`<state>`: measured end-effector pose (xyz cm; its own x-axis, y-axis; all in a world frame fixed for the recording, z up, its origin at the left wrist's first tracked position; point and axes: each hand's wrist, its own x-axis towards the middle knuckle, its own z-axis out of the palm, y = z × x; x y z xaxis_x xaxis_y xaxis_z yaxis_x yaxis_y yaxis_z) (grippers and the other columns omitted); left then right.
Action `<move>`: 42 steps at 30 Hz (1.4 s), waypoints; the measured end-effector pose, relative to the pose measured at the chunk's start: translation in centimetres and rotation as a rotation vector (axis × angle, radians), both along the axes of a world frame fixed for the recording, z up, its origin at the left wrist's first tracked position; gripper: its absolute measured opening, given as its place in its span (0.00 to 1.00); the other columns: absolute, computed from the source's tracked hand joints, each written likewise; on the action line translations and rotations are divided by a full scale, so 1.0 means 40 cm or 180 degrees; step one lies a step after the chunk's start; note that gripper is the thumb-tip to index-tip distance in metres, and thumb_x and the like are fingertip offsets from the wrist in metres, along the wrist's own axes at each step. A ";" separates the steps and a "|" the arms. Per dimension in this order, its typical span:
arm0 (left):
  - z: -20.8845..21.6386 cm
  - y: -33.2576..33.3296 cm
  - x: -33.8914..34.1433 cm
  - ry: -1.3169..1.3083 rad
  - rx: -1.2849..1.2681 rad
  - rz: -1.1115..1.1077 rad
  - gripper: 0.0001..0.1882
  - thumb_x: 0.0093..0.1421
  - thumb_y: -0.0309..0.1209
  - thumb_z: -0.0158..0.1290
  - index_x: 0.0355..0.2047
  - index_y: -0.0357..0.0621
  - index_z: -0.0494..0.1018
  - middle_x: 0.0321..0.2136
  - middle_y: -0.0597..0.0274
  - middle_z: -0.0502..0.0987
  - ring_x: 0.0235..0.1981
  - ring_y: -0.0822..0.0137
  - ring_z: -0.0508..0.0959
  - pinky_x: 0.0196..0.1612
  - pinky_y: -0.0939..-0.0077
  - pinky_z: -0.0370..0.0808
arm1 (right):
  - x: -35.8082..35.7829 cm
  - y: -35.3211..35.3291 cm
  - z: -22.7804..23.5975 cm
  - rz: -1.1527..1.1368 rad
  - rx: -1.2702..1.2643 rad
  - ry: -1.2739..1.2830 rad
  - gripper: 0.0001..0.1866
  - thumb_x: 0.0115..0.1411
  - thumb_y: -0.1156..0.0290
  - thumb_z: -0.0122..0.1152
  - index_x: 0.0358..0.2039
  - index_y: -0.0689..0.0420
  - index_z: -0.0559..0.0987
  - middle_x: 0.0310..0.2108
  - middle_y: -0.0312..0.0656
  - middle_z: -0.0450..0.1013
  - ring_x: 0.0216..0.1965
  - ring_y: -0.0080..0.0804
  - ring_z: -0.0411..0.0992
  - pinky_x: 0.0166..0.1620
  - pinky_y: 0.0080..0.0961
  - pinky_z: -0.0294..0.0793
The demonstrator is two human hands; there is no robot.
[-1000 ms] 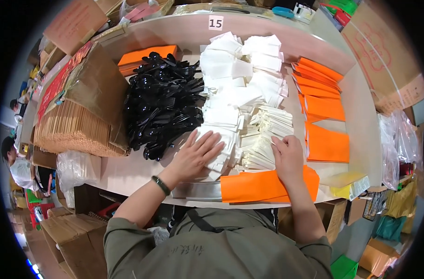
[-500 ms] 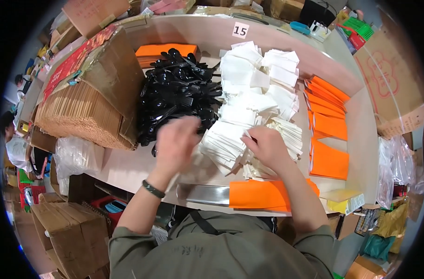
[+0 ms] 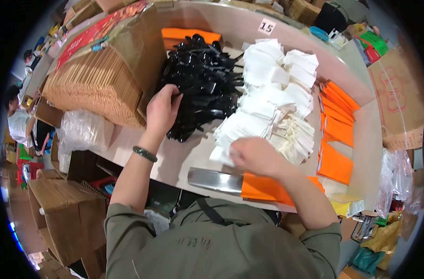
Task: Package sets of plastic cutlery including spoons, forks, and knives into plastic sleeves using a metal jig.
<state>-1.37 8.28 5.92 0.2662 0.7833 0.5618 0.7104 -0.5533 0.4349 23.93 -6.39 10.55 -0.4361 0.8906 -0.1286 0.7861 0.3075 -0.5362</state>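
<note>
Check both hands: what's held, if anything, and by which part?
Can't tell: left hand at the left edge of the black cutlery, blurred right hand at the near end of the white pile.

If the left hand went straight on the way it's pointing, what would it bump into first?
Most likely the pile of black cutlery, just beyond the fingers of the left hand. Depth is unclear from above, so they may be touching it.

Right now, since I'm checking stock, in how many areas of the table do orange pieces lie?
3: an orange stack behind the black cutlery; an orange row along the right side; an orange pile at the front edge, right of the metal strip. Others may be hidden.
</note>
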 end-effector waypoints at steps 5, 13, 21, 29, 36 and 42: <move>0.036 -0.062 0.034 -0.0465 -0.0243 -0.0451 0.08 0.59 0.24 0.59 0.40 0.39 0.77 0.31 0.53 0.79 0.34 0.55 0.80 0.37 0.69 0.76 | -0.072 -0.103 -0.088 0.1105 -0.0202 -0.0385 0.05 0.51 0.79 0.56 0.30 0.65 0.75 0.31 0.51 0.74 0.37 0.52 0.76 0.37 0.41 0.77; -0.020 -0.282 0.051 -0.0907 -0.2004 -0.0901 0.08 0.62 0.25 0.58 0.42 0.39 0.78 0.28 0.61 0.78 0.29 0.69 0.77 0.34 0.77 0.74 | -0.137 -0.124 -0.136 0.0413 0.0223 0.0151 0.06 0.56 0.72 0.58 0.33 0.60 0.75 0.34 0.48 0.74 0.35 0.50 0.76 0.37 0.41 0.76; -0.090 -0.440 0.034 -0.0252 -0.1438 -0.1579 0.07 0.52 0.24 0.62 0.33 0.43 0.78 0.37 0.60 0.80 0.38 0.56 0.80 0.40 0.67 0.77 | 0.033 -0.267 -0.101 -0.0350 0.0741 0.0666 0.22 0.50 0.69 0.72 0.44 0.60 0.75 0.51 0.51 0.72 0.54 0.48 0.71 0.57 0.45 0.70; 0.023 -0.266 -0.018 0.0688 -0.0179 -0.1167 0.09 0.48 0.26 0.63 0.30 0.49 0.77 0.37 0.62 0.80 0.42 0.57 0.79 0.42 0.65 0.77 | 0.004 -0.269 -0.204 0.0320 0.1406 -0.0446 0.19 0.58 0.68 0.62 0.51 0.57 0.77 0.55 0.43 0.72 0.61 0.46 0.67 0.60 0.65 0.60; 0.440 0.016 -0.175 0.1331 0.0063 0.1290 0.10 0.59 0.36 0.58 0.32 0.43 0.79 0.31 0.49 0.79 0.35 0.46 0.79 0.37 0.55 0.76 | 0.012 -0.306 -0.221 0.0377 0.1401 -0.0625 0.18 0.58 0.64 0.62 0.49 0.54 0.78 0.53 0.43 0.73 0.61 0.44 0.66 0.59 0.60 0.62; 0.424 0.045 -0.242 0.1701 -0.0516 0.1537 0.09 0.56 0.29 0.54 0.34 0.39 0.80 0.32 0.44 0.79 0.38 0.45 0.79 0.41 0.51 0.74 | -0.032 -0.323 -0.214 0.0277 0.1365 -0.0375 0.19 0.59 0.64 0.59 0.52 0.50 0.76 0.63 0.54 0.63 0.66 0.50 0.59 0.62 0.59 0.60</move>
<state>-11.04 10.10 22.87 0.0757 0.9446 0.3195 0.9964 -0.0835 0.0110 22.66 -19.32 2.00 -0.5162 0.8350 0.1907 0.7956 0.5499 -0.2543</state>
